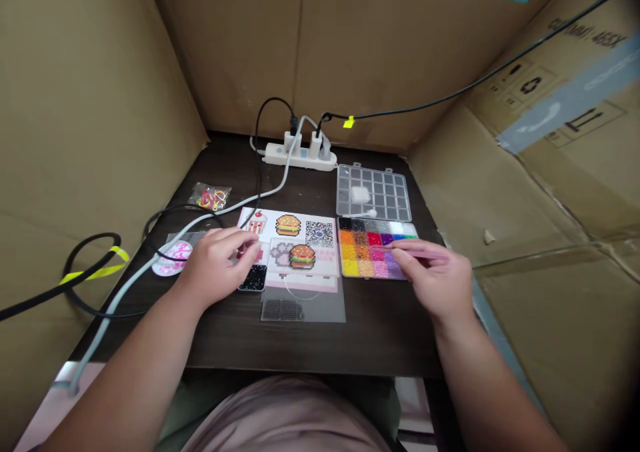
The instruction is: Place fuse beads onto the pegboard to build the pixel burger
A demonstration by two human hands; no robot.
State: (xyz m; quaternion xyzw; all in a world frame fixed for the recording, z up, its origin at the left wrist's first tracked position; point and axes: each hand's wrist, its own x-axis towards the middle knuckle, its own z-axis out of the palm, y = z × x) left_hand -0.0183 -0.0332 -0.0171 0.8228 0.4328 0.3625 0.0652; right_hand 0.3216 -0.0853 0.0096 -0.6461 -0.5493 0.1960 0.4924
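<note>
My right hand [440, 282] grips pink tweezers [425, 249], their tips over the bead box [367, 277]. Small beads fill its compartments, sorted by colour: orange, yellow, red, pink, purple, black and white among them. My left hand [215, 265] rests over the left part of a printed pattern sheet [327, 229], thumb and forefinger curved with a gap between them. Beside its thumb sits a small tray of black beads [253, 279]. On the sheet lies a clear pegboard [330, 269] with a hamburger pattern [303, 257] at its middle; I cannot tell whether beads are on it.
The box's clear lid [400, 199] lies open behind, holding a white block [360, 195]. At the back stands a power strip [300, 157] with cables. A grey cable [200, 220] crosses the left side near a bag of small rings [210, 197]. Cardboard walls [540, 192] enclose the table.
</note>
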